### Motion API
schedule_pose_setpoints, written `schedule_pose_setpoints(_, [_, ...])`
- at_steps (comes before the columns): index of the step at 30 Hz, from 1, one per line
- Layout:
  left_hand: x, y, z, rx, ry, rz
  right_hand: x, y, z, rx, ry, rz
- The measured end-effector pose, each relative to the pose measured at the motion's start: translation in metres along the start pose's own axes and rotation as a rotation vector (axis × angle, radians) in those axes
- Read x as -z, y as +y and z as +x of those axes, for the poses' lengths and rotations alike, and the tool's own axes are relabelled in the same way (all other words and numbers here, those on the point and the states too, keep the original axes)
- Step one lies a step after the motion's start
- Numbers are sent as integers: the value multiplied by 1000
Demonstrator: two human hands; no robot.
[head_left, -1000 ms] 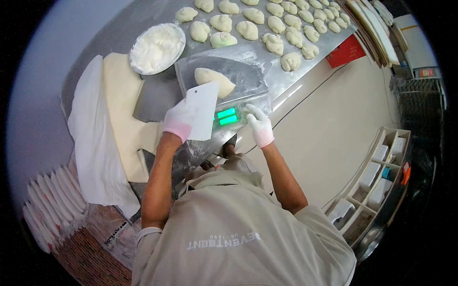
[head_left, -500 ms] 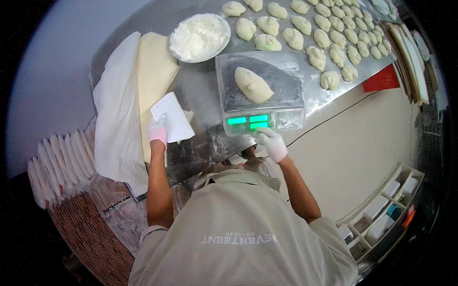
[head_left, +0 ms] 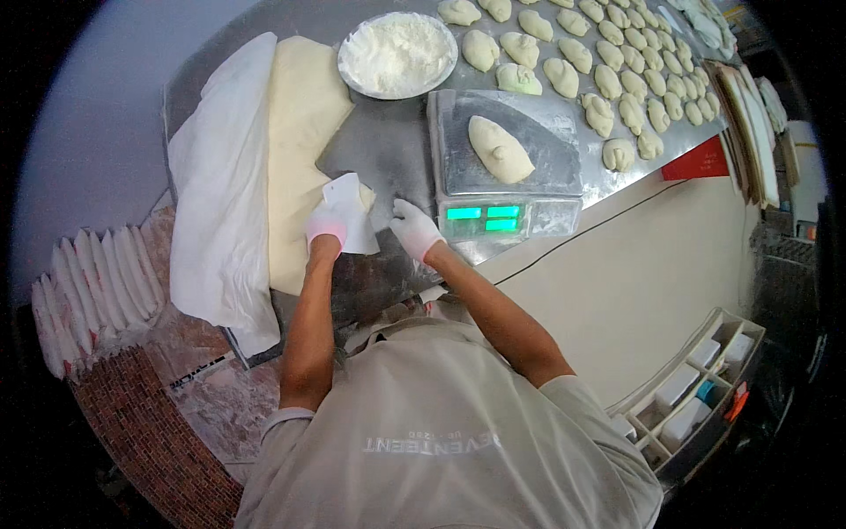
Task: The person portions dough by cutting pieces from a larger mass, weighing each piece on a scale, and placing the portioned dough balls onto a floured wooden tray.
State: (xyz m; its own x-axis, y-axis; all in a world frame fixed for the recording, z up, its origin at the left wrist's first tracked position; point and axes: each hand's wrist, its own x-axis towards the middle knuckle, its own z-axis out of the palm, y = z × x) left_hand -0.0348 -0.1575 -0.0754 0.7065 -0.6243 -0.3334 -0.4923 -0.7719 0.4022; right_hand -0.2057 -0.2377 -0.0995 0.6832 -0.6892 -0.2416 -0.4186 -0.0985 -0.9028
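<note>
My left hand [head_left: 326, 225], in a white glove with a pink cuff, grips a white dough scraper [head_left: 359, 234]. The scraper is at the right edge of a large slab of dough [head_left: 300, 115], where a corner of dough shows past it. My right hand [head_left: 416, 231], also gloved, is just left of the digital scale [head_left: 551, 216], fingers apart and pointing toward the scraper, holding nothing. One oblong dough piece [head_left: 500, 150] with a small lump on top lies on the scale's plate. The scale's display glows green.
A metal bowl of flour [head_left: 397, 55] stands behind the scale. Many dough pieces [head_left: 577, 55] lie in rows across the steel table [head_left: 379, 141]. White cloth [head_left: 220, 185] covers the slab's left part. A red container [head_left: 701, 160] and a divided box [head_left: 696, 388] are at the right.
My right hand has left the scale's front and moved left toward the scraper. My left hand and scraper have shifted slightly right. The whole view has turned a little.
</note>
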Motion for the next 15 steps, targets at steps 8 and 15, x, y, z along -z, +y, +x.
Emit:
schedule_pose_setpoints(8, [-14, -32, -37, -509, -73, -155, 1, -19, 5, -182, 292, 13])
schedule_pose_setpoints(15, [57, 6, -60, -81, 17, -878, 140, -34, -39, 330, 741, -229])
